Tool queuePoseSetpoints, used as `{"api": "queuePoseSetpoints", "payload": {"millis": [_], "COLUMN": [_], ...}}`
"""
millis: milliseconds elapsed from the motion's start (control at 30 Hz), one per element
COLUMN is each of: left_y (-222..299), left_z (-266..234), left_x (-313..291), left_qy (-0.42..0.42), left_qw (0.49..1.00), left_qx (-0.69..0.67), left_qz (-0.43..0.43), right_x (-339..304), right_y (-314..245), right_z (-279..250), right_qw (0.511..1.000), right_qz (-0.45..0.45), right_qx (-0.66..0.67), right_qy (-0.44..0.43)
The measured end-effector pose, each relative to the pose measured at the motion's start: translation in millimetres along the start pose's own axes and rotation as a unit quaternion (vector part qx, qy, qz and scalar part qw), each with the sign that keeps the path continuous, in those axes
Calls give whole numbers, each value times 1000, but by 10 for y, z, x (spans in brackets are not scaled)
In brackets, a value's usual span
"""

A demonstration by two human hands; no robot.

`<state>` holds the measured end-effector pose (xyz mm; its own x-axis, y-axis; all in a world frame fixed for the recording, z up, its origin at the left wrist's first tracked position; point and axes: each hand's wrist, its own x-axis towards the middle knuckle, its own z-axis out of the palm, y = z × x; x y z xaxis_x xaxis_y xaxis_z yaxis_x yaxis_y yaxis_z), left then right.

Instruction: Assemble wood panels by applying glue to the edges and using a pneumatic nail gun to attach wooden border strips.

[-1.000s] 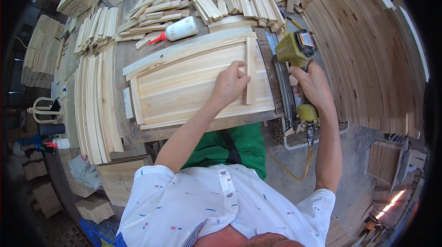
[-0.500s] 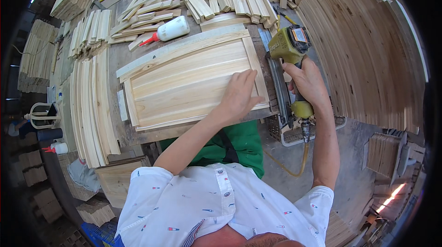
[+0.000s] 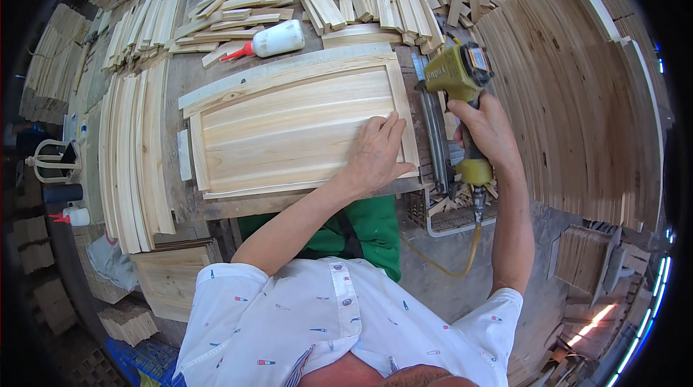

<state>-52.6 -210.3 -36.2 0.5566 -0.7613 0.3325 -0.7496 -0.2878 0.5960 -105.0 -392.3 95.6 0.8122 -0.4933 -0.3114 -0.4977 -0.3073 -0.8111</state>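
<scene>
A framed wooden panel [image 3: 289, 131] lies flat on the workbench, with strips along its edges. My left hand [image 3: 375, 147] rests on it near the right end, fingers spread over the boards and the right frame strip. To the right of the panel, my right hand [image 3: 485, 129] is wrapped round the handle of a yellow-green pneumatic nail gun [image 3: 455, 73]. A yellowish air hose [image 3: 473, 246] runs down from the gun's handle. The gun's long magazine [image 3: 437, 138] lies alongside the panel's right edge without covering it.
Beyond the panel lies a white glue bottle [image 3: 279, 38] with a red nozzle. Loose wooden strips [image 3: 390, 1] are heaped at the back. Long strips [image 3: 137, 163] lie at the left; a tall stack of boards [image 3: 570, 98] stands at the right. A crate [image 3: 462, 222] sits below the bench.
My left hand has flattened onto the panel near its right strip. The nail gun stays in my right hand at the panel's right side. The whole view has shifted slightly.
</scene>
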Motion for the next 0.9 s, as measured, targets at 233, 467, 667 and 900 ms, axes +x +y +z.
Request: {"api": "queuePoseSetpoints", "payload": {"millis": [233, 467, 667, 900], "left_y": [50, 45, 39, 1], "left_z": [-35, 4, -1, 55], "left_x": [7, -10, -20, -1], "left_qy": [-5, -3, -3, 32], "left_qw": [999, 999, 998, 999], "left_qx": [-3, -32, -40, -36], "left_qz": [-33, -40, -43, -7], "right_x": [391, 381, -127, -749], "right_y": [-231, -173, 4, 194], "right_z": [159, 149, 124, 61], "right_qw": [997, 997, 997, 996], "right_qz": [-54, -50, -10, 64], "right_qx": [-36, -33, -21, -39], "right_qy": [-41, -57, -70, -57]}}
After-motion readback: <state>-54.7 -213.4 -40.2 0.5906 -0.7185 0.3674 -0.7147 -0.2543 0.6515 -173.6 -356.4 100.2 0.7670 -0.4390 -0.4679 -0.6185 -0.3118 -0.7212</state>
